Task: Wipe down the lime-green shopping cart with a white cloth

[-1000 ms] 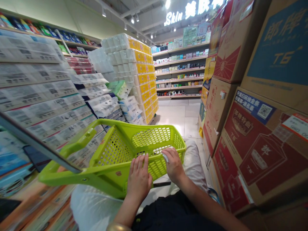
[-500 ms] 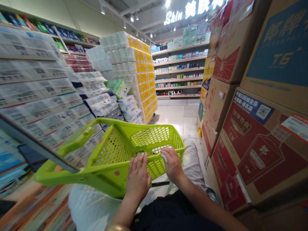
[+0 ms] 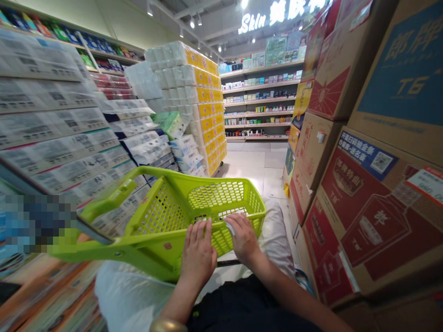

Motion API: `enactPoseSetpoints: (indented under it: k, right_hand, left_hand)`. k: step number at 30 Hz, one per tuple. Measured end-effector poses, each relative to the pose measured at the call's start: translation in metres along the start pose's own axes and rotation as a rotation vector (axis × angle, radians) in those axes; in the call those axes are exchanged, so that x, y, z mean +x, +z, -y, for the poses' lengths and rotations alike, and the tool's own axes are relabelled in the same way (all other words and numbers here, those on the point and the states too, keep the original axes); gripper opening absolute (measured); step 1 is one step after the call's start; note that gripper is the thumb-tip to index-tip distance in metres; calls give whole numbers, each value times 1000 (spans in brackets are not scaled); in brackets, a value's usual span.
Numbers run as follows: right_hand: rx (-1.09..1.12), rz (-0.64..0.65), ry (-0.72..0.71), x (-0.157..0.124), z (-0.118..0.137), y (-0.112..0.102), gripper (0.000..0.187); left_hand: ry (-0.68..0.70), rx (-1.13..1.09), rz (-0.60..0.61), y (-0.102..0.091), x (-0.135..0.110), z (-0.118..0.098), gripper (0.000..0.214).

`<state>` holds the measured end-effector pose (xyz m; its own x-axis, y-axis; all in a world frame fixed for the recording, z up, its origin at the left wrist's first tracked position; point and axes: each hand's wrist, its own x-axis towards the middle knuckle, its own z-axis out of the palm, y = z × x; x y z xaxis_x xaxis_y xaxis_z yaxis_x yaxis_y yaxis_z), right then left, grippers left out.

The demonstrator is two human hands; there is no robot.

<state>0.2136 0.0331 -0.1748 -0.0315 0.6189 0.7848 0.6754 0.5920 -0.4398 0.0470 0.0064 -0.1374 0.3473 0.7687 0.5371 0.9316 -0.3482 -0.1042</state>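
Note:
A lime-green plastic shopping basket with perforated walls and a long handle stands tilted in front of me. My left hand lies on its near rim, fingers stretched out and close together. To the right, my right hand is closed on a small white wipe, pressed against the same rim. Most of the wipe is hidden under the fingers. A grey metal bar meets the basket's handle side at the left.
Stacked paper packs line the left, with yellow-and-white tissue bundles beyond. Cardboard cartons rise close on the right. Pale sacks lie beside the basket. Stocked shelves stand across the tiled floor.
My right hand has slid slightly left along the rim with the wipe. My left hand stays in place on the basket. The view has shifted a little.

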Motion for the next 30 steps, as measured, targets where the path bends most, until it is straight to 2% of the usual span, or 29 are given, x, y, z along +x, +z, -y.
enactPoseSetpoints:
  k: [3, 7, 9, 11, 16, 19, 22, 25, 30]
  right_hand:
    - [0, 0, 10, 1, -5, -4, 46]
    - [-75, -83, 128, -1, -31, -15, 46]
    - [-109, -113, 177, -1, -35, -16, 45]
    - [-107, -102, 171, 0, -28, -11, 45]
    - [-1, 65, -13, 4, 3, 3, 51]
    - [-9, 68, -7, 3, -2, -1, 50]
    - [-64, -12, 74, 1, -18, -8, 50]
    - [-95, -65, 123, 0, -20, -7, 49]
    - [-31, 62, 8, 2, -1, 0, 52]
  left_hand:
    - [12, 1, -3, 2, -1, 1, 70]
    - [13, 2, -33, 5, -1, 1, 71]
    - [7, 4, -20, 5, -1, 0, 71]
    - [1, 5, -3, 3, -1, -1, 70]
    - [-2, -3, 13, 1, -1, -1, 69]
    - [3, -7, 12, 2, -2, 0, 70]
    - [4, -11, 10, 2, -2, 0, 71]
    - [-6, -11, 6, 1, -1, -1, 69]
    - [0, -5, 13, 0, 0, 0, 68]
